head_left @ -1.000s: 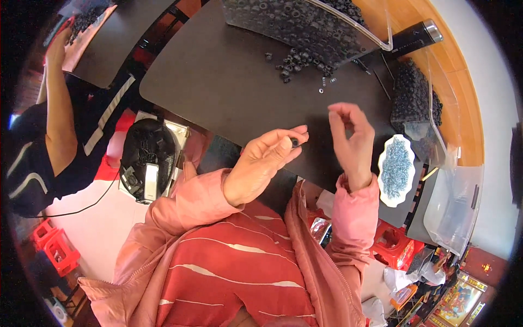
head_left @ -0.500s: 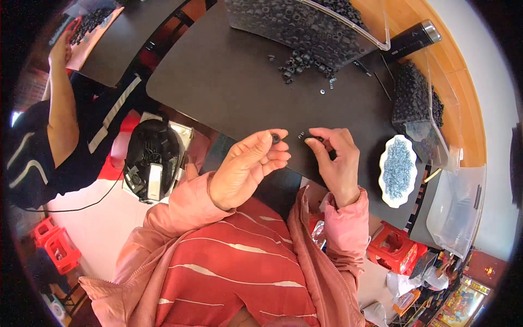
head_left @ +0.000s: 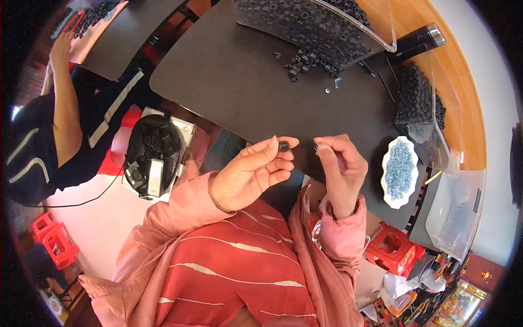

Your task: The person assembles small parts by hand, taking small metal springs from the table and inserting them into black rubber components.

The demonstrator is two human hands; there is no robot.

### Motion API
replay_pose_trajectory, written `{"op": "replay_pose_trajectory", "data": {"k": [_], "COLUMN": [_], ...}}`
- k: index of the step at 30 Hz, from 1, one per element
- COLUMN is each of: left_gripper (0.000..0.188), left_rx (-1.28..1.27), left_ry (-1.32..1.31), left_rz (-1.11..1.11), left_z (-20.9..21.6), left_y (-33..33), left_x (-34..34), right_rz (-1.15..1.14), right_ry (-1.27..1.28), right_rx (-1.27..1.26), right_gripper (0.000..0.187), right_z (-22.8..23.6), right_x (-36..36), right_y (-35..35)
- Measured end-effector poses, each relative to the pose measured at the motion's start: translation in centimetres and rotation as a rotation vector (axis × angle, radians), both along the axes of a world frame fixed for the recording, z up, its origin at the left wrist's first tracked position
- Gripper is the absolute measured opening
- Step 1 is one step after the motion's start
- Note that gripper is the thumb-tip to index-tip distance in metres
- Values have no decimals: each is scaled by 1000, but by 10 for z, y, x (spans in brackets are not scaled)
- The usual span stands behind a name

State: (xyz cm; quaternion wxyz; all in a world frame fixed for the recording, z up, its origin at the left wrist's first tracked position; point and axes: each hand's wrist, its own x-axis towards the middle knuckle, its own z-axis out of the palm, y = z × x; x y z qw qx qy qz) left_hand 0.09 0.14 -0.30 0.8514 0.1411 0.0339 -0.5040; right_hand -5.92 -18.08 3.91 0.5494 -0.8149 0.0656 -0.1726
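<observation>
My left hand (head_left: 248, 177) pinches a small round black plastic part (head_left: 283, 146) between thumb and forefinger, the other fingers loosely curled below. Just to the right, my right hand (head_left: 343, 174) is closed in a pinch on a tiny metal spring (head_left: 317, 148), mostly covered by the fingertips. A short gap separates the two parts, both held above the near side of the dark table (head_left: 229, 82). To the right of my right hand stands a white scalloped dish (head_left: 385, 188) full of tiny bluish-silver pieces, too small to make out singly.
Loose black parts (head_left: 308, 62) lie beside a large clear bin (head_left: 354, 22) at the back. A loose spring (head_left: 337, 83) is near them. A black flask (head_left: 417, 41) and another bin (head_left: 436, 120) stand at right. Another person's arm (head_left: 65, 109) works at far left.
The spring stuck out from my right fingertips before; now it is turned and mostly hidden. My right hand has tilted more upright and shifted slightly right. My left hand still holds the black part.
</observation>
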Motion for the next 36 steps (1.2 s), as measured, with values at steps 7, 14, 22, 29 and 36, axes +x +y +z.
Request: {"op": "replay_pose_trajectory", "data": {"k": [7, 14, 22, 29, 36], "left_gripper": [35, 34, 31, 31, 34], "left_rx": [-38, -52, 241, 185, 167], "left_ry": [-39, -139, -527, -395, -295], "left_rz": [-27, -11, 120, 47, 49], "left_z": [2, 0, 4, 0, 0], "left_y": [-3, 0, 1, 2, -1], "left_x": [-3, -8, -13, -12, -13], "right_rz": [133, 84, 44, 57, 107], "right_ry": [-36, 18, 147, 123, 221], "right_rx": [369, 414, 263, 392, 732], "right_gripper": [17, 17, 19, 18, 19], "right_z": [3, -6, 4, 5, -1], "right_x": [-12, -13, -20, -22, -28], "right_y": [19, 31, 27, 26, 19]}}
